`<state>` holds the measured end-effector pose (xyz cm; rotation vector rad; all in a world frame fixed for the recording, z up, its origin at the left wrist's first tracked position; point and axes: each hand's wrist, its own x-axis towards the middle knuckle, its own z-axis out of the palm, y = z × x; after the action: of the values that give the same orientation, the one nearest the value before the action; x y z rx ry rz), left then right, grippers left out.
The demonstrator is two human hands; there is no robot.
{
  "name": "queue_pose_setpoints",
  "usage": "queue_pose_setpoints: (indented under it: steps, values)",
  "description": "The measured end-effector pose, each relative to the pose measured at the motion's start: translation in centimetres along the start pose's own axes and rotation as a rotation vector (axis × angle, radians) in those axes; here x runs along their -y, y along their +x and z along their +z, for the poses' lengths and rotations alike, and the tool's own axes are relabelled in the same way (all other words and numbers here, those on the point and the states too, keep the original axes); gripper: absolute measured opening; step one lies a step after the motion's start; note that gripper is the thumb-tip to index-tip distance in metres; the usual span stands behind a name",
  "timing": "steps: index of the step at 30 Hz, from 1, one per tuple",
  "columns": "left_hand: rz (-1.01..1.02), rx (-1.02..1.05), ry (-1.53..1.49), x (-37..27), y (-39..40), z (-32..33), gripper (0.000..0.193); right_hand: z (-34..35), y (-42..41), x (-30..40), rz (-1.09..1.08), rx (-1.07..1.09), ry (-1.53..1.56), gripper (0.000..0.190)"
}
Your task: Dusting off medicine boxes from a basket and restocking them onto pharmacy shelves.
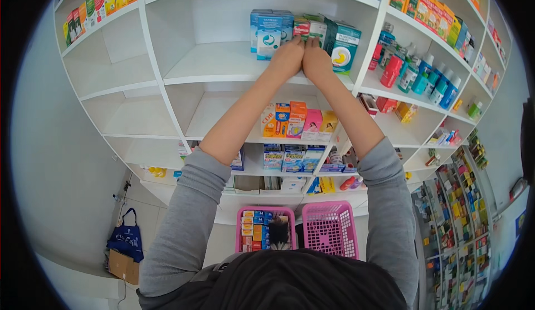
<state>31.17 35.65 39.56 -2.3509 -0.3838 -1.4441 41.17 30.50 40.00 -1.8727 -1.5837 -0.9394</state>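
Note:
Both my hands are side by side at a white shelf, their fingertips against small red, green and white medicine boxes [309, 27]. My left hand [287, 58] is by the lower front of these boxes, close to several blue cartons [268, 37]. Touching or nearly touching it, my right hand [316, 59] reaches the same small boxes. A larger teal carton [346, 48] with a yellow stomach picture stands just right of it. My fingers are partly hidden, so whether they grip a box is unclear.
Below are two pink plastic baskets, the left one [239, 230] holding medicine boxes and a black-bristled duster [278, 231], the right one [328, 226] showing its bare grid. Mouthwash bottles [411, 76] fill a compartment to the right. Orange and pink cartons [297, 119] stand one shelf lower.

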Motion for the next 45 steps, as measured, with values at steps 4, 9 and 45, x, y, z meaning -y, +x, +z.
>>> queue_pose_setpoints:
  steps: [4,9,45]
  values:
    - [-0.038,0.070,0.088,-1.1,-0.3,-1.3,0.028,-1.9,-1.4,0.9,-0.015,0.029,-0.032,0.040]
    - [-0.126,-0.052,0.029,-8.8,-6.1,-7.8,0.033,-5.9,-10.5,3.8,-0.164,-0.332,-0.016,0.043]
    - [-1.008,1.206,-0.414,-34.7,-68.1,-2.3,0.053,12.5,-74.2,13.5,0.851,1.056,0.365,0.033]
